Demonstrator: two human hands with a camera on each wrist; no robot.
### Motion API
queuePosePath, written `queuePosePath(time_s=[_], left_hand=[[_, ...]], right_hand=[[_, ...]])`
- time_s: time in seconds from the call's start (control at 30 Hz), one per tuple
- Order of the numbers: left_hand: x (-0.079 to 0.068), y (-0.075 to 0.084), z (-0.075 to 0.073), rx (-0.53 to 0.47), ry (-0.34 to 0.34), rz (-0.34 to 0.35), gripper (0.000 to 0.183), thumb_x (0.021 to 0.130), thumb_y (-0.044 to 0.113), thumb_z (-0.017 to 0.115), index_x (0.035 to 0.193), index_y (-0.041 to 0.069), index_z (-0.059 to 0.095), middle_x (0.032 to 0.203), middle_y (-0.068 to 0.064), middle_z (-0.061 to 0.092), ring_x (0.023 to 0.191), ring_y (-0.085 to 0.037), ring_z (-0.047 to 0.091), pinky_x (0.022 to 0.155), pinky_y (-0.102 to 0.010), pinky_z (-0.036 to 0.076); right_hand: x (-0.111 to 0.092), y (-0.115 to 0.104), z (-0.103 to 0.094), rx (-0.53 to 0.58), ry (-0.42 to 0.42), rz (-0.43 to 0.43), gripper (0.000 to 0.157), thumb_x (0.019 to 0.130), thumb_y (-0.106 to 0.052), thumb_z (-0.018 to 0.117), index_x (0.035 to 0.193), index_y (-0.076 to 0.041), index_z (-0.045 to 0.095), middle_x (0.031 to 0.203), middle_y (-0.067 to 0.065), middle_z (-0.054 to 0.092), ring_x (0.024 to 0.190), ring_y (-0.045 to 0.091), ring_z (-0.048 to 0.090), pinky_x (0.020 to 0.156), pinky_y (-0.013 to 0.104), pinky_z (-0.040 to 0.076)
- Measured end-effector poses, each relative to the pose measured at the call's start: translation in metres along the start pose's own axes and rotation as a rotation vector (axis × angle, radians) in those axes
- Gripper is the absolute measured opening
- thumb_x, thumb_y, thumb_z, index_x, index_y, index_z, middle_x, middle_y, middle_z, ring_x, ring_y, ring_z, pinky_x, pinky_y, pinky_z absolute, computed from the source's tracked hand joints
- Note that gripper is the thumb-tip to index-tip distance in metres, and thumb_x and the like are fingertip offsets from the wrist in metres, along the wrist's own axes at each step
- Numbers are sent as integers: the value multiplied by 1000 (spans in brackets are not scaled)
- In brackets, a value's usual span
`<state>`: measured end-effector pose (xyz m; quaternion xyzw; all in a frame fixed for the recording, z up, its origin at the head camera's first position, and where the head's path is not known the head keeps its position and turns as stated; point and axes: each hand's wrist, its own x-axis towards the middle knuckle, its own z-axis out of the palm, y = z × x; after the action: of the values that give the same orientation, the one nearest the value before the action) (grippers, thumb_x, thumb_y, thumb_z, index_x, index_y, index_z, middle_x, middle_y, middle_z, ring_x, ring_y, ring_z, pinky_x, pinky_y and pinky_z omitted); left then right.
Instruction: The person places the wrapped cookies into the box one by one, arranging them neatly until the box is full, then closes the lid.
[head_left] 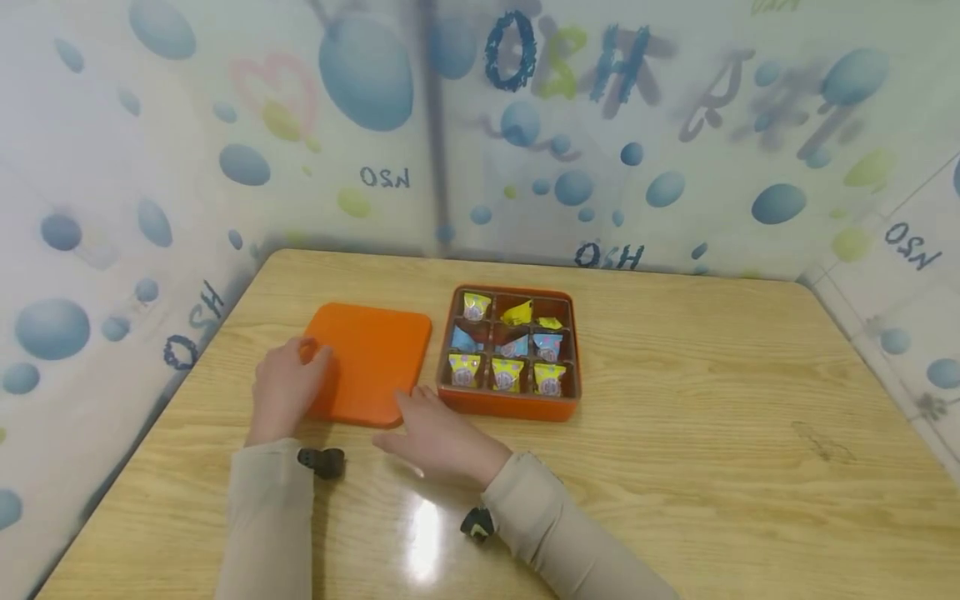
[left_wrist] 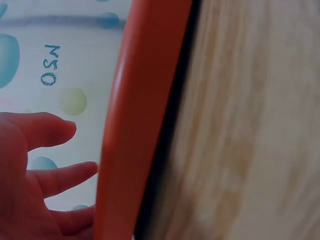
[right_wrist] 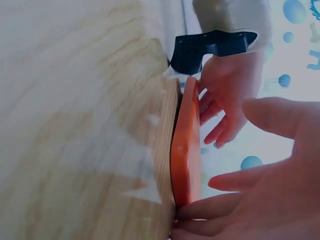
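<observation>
A flat orange square lid [head_left: 367, 358] lies on the wooden table, left of an open orange box [head_left: 510, 407]. My left hand [head_left: 288, 385] is at the lid's left edge with its thumb and fingers spread apart. In the left wrist view, the fingertips come up against the lid's side [left_wrist: 137, 120]. My right hand [head_left: 442, 437] is by the lid's near right corner. The right wrist view shows its lower fingers [right_wrist: 210, 206] touching that corner, held nearly straight. Small wrapped sweets [head_left: 507, 375], yellow and blue, sit in the box's divided compartments.
The wooden table [head_left: 697, 417] extends to the right of the box. Behind it stands a pale wall covering [head_left: 480, 150] with blue and green dots and lettering. Each wrist wears a black camera, one visible at the left wrist [head_left: 322, 462].
</observation>
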<state>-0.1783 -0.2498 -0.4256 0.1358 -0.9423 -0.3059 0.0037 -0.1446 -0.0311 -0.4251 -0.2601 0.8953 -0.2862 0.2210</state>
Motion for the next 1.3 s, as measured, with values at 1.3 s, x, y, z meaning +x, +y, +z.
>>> queuePosePath(time_s=[1.3], left_hand=[[4,-1,-3,-153,92,-136,62,91,43,36,137,2,30,135,-22,36,119,-40,34,97,-50,28]], right_hand=[[-8,-13,-15,269,218,-99,58,85,-54,45,136,-28,33,148,9,10,120,25,40,95,46,35]])
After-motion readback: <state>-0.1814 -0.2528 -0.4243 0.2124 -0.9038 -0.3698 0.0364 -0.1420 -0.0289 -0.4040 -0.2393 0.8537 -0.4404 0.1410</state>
